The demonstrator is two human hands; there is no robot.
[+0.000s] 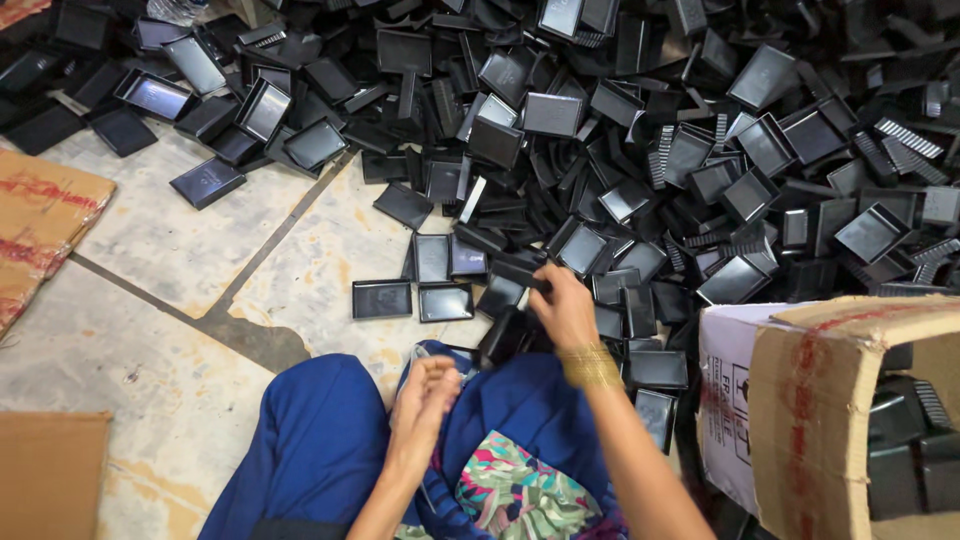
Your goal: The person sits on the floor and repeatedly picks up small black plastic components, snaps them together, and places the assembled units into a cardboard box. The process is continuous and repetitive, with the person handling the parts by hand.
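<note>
Black plastic tray (520, 268) in right hand (562, 305): small, rectangular, shallow, raised rim, dull sheen. Held at near edge of pile, tilted, long side running left-right, fingers wrapped over its right end. Lower left part touches neighbouring black trays.

Left hand (425, 392): fingers curled together over blue-clad lap, close to dark piece (503, 335) just beside knee; whether it grips anything cannot be told.

Dark piece: black, glossy, blocky, standing on edge between lap and pile, below held tray.
</note>
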